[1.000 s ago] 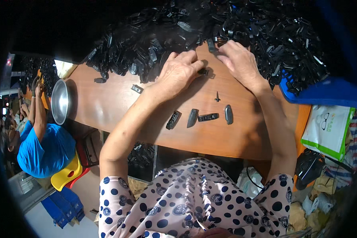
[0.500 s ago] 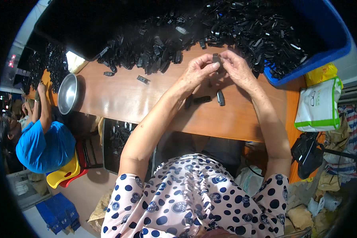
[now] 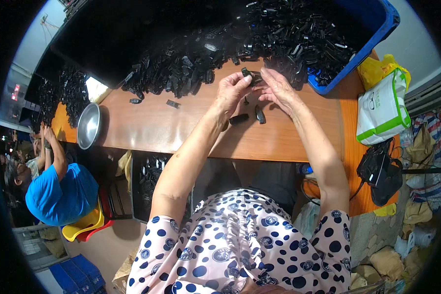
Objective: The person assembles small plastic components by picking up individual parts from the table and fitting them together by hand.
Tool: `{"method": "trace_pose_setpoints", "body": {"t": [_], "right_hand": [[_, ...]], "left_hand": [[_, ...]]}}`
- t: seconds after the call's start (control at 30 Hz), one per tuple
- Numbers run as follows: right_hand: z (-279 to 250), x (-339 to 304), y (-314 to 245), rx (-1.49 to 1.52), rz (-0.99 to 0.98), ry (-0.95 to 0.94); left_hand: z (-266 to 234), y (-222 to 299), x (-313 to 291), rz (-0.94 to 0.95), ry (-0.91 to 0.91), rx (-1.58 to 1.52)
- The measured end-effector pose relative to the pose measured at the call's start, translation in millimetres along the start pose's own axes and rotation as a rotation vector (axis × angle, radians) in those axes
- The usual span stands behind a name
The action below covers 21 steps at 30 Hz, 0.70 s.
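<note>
The small black part (image 3: pixel 245 73) is up off the table, above the wood just in front of the heap, pinched between the thumb and fingers of the left hand (image 3: pixel 233 89). The right hand (image 3: pixel 280 90) is close beside it, its fingers curved toward the part with the thumb side uppermost; whether those fingers are clamped on anything I cannot tell, since the space between the two hands is dark and blurred. For good handling here, I would judge, the left pinch should sit on the part's outer sides, firm enough to stop it twisting but light enough to leave its face clear, while the right fingertips come in square and press evenly rather than at a slant. Working low over the bare wood would also help, as anything so small could slip and be lost among its likes. Below the hands lie a thin dark pin (image 3: pixel 246 101), a black block (image 3: pixel 239 119) and, just to its right, a grey shell (image 3: pixel 260 115); the forearms are best carried high enough not to sweep these aside. Farther left on the table (image 3: pixel 147 130) a flat grey piece (image 3: pixel 173 104) lies by itself. Beyond everything spreads the heap of black parts (image 3: pixel 196 66), with a blue bin (image 3: pixel 391 20) at its right and a metal bowl (image 3: pixel 89 126) off to the left.
</note>
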State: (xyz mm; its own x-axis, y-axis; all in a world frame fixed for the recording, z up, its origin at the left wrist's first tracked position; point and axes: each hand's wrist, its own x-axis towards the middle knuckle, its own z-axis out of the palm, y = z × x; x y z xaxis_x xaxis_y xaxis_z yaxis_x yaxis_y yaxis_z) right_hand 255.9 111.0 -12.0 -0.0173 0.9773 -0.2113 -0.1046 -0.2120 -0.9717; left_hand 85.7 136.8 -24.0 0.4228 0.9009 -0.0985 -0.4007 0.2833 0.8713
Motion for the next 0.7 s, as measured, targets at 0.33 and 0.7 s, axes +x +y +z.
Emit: {"method": "trace_pose_setpoints", "body": {"t": [0.33,0.7], "right_hand": [[0.5,4.8,16.0,0.153,-0.030,0.018],[-4.1,23.6,24.7,0.190,-0.014,-0.223]], "left_hand": [[-2.5,6.0,5.5,0.119,-0.119,0.417],[-18.2,24.3,18.1,0.327,-0.235,1.085]]}}
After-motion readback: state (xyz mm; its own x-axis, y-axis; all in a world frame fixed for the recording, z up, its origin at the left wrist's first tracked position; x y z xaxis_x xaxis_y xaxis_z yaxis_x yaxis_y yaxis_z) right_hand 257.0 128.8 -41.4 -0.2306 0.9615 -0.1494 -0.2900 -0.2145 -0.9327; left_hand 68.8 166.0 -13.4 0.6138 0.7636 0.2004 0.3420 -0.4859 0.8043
